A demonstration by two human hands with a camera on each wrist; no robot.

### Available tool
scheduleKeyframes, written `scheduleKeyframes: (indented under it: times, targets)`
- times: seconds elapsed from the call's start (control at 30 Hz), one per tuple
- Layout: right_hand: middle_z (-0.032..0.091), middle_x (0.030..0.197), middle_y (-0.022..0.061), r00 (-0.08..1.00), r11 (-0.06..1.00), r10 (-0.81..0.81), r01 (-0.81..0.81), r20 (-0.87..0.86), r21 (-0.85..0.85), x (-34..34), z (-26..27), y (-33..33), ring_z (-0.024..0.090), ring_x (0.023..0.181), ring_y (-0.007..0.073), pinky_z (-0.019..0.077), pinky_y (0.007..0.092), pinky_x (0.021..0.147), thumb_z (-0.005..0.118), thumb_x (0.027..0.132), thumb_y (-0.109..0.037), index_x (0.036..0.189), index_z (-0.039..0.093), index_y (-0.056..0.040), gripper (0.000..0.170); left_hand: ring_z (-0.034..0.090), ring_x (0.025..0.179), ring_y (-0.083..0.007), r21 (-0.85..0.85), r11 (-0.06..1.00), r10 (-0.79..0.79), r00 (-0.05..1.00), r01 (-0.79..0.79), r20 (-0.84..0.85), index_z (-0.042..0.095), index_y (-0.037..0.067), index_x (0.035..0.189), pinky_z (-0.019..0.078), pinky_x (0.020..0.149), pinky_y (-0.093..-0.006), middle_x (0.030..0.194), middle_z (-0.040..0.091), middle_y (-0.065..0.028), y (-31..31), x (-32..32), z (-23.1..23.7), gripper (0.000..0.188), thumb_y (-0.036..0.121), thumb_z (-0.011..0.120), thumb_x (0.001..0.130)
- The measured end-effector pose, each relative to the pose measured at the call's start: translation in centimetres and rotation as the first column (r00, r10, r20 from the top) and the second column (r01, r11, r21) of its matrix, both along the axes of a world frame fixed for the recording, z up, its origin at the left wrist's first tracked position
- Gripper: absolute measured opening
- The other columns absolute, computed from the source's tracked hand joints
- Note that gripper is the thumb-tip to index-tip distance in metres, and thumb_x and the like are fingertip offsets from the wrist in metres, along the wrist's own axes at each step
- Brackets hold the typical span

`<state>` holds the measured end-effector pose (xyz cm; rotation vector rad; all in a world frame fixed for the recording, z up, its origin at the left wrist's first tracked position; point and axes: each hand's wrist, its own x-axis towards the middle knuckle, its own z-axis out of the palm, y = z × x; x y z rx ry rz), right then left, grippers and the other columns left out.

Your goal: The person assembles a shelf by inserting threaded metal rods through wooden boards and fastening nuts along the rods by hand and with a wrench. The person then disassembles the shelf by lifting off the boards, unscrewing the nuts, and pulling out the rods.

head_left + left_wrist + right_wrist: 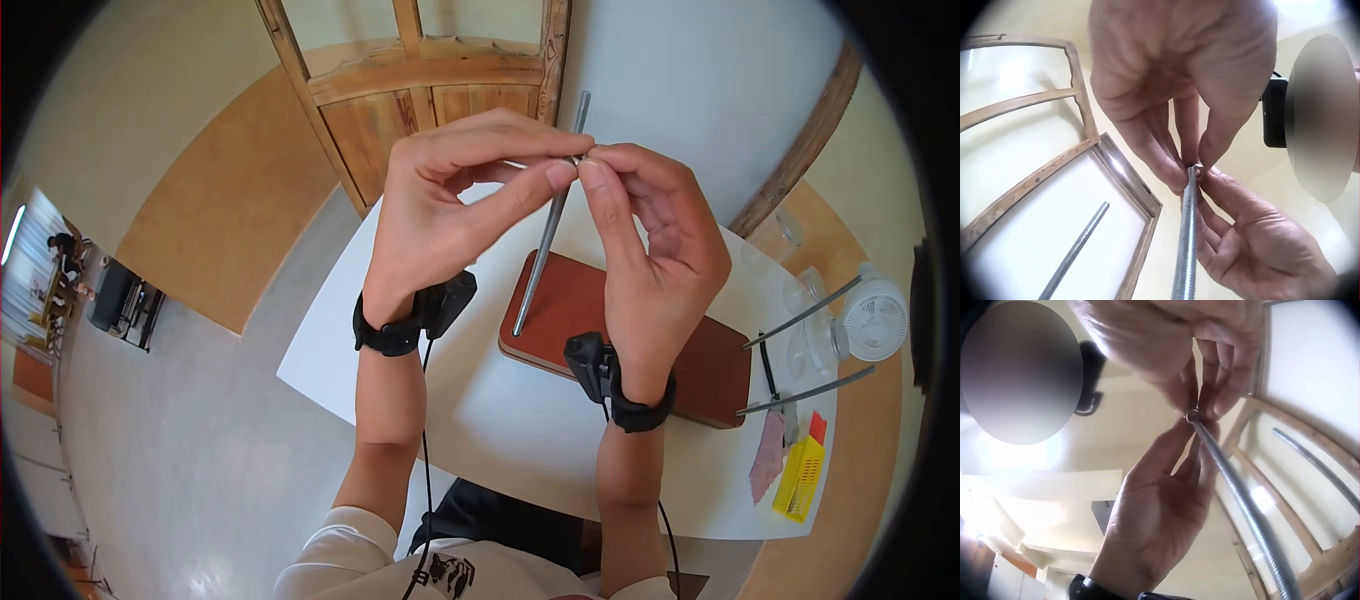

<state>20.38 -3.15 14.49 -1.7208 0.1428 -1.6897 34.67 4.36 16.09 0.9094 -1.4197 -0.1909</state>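
Threaded rod [541, 262] on reddish-brown block [568, 308] — left hand [450, 205], right hand [660, 235] both pinching nut-like ring [1192, 416] at tip.

My head view looks forward and down from above the left hand [450, 205], the right hand [662, 225] and the table [330, 350]. My two wrist views face upward from close beneath the hands, sharing their meeting point, the nearest metal rod [1185, 244] and the wooden frame [1035, 181].

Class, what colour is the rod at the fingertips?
The rod is silver-grey; it shows best in the left wrist view.
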Motion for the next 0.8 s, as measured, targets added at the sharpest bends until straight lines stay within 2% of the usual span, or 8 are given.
scheduleKeyframes:
  times: [0.07,0.13,0.23,0.43,0.53,0.6,0.73,0.8]
  targets:
    - [0.072,0.095,0.0062,0.999,0.999,0.038,-0.038,-0.004,0.037,-0.2,0.1,0.2,0.07,0.082,0.0125,0.0577,0.0254,0.076,0.076,0.089,0.004,0.103,0.072,0.0007,0.014,0.071,0.091,-0.0164,0.027,0.999,-0.024,0.999,0.025,-0.049,0.076,-0.004,0.112,0.0593,0.083,-0.0283,0.102,0.076,-0.0121,-0.1,0.1,-0.2,0.023,-0.006,0.074,0.089]
    - [0.072,0.096,0.0063,0.997,0.995,0.072,-0.071,-0.008,0.066,-0.3,0.2,0.1,0.07,0.083,0.012,0.0579,0.0255,0.077,0.075,0.089,0.005,0.103,0.073,0.0007,0.015,0.073,0.095,-0.0155,0.043,0.99,-0.125,0.976,0.135,-0.18,0.076,-0.003,0.109,0.0602,0.084,-0.0268,0.102,0.075,-0.0102,-0.3,0.3,-0.3,0.022,-0.001,0.079,0.088]
    - [0.072,0.098,0.0066,0.998,0.997,0.07,-0.069,-0.006,0.043,-0.6,0.1,0.1,0.069,0.087,0.0116,0.0578,0.0253,0.078,0.074,0.09,0.006,0.104,0.073,0.0007,0.015,0.072,0.095,-0.0152,0.034,0.982,-0.173,0.96,0.185,-0.22,0.073,-0.005,0.108,0.0602,0.084,-0.0267,0.102,0.075,-0.0113,-0.5,0.2,-0.4,0.022,-0.003,0.079,0.087]
    - [0.072,0.101,0.0076,0.993,0.994,0.11,-0.108,-0.053,0.037,-1.3,0.4,0.1,0.069,0.091,0.0116,0.0583,0.0256,0.081,0.071,0.091,0.007,0.106,0.073,0.0019,0.015,0.072,0.094,-0.0145,0.023,0.983,-0.171,0.963,0.18,-0.207,0.071,-0.004,0.106,0.0595,0.086,-0.0275,0.103,0.073,-0.0102,-0.3,-0.2,-0.4,0.019,-0.005,0.078,0.087]
    - [0.072,0.102,0.0091,0.982,0.983,0.165,-0.155,-0.094,0.103,-1.7,0.4,0.1,0.07,0.093,0.0131,0.0587,0.0281,0.083,0.072,0.092,0.005,0.11,0.068,0.0027,0.018,0.071,0.093,-0.0141,-0.017,0.978,-0.209,0.959,0.21,-0.19,0.071,-0.004,0.105,0.0591,0.086,-0.0285,0.102,0.073,-0.0094,-0.6,-0.5,-0.4,0.018,-0.005,0.076,0.088]
    - [0.072,0.102,0.0101,0.95,0.957,0.24,-0.197,-0.201,0.214,-2.1,0.6,0.2,0.071,0.093,0.0153,0.0584,0.0301,0.085,0.074,0.092,0.0,0.111,0.063,0.003,0.022,0.07,0.093,-0.0143,-0.029,0.969,-0.245,0.95,0.244,-0.193,0.071,-0.004,0.105,0.059,0.086,-0.029,0.102,0.073,-0.0094,-0.8,-0.6,-0.4,0.017,-0.004,0.076,0.089]
    - [0.072,0.098,0.0099,0.914,0.935,0.314,-0.251,-0.255,0.253,-2.4,0.7,0.1,0.072,0.092,0.0164,0.0579,0.0307,0.085,0.075,0.093,-0.004,0.111,0.061,0.0027,0.024,0.07,0.094,-0.0157,-0.02,0.949,-0.315,0.936,0.316,-0.156,0.072,-0.004,0.106,0.0587,0.086,-0.0296,0.101,0.073,-0.0103,-1.0,0.1,-0.7,0.015,-0.003,0.074,0.091]
    - [0.073,0.095,0.0091,0.873,0.927,0.347,-0.262,-0.343,0.27,-2.5,0.7,0.0,0.072,0.089,0.0156,0.0571,0.0294,0.084,0.074,0.094,-0.006,0.11,0.061,0.003,0.023,0.071,0.096,-0.0164,0.0,0.944,-0.325,0.928,0.33,-0.18,0.072,-0.004,0.108,0.0586,0.086,-0.0297,0.102,0.074,-0.0112,-0.6,0.1,-0.6,0.016,-0.002,0.073,0.092]
